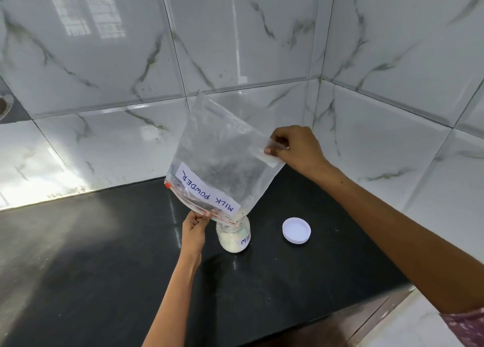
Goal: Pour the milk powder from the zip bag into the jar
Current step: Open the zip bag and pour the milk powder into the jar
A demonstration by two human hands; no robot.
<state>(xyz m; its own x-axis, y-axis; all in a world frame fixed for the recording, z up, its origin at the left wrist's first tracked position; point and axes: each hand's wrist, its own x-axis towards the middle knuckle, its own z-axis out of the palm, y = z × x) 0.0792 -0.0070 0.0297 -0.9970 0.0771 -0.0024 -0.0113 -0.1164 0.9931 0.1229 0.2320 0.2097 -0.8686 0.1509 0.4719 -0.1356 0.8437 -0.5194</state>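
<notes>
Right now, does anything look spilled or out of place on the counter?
Nothing stands out. The zip bag is upended over the jar, held by the left hand and right hand. The lid lies beside it; no spilled powder shows.

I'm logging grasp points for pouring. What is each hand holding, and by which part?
Both hold the zip bag: left hand pinches its zip edge beside the jar, right hand pinches a raised bottom corner.

Bright daylight; window glare on wall tiles (89, 19), sheen on countertop (78, 242); wide-angle edge distortion.
</notes>
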